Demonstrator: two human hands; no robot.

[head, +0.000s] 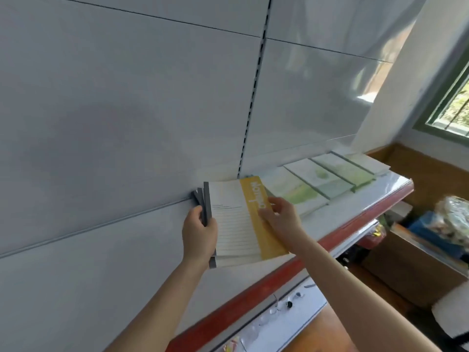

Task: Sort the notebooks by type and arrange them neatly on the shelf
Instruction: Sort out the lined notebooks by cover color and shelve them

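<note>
A stack of white notebooks with a yellow band and grey spines lies on the white shelf. My left hand grips the stack's grey spine edge on the left. On the yellow band of the top notebook, my right hand holds the right side. To the right, several notebooks with green and white covers lie flat in an overlapping row along the shelf.
The shelf has a red front edge and a white back panel with a slotted upright. A lower shelf holds small items. Cardboard boxes and bagged goods stand on the floor at right, under a window.
</note>
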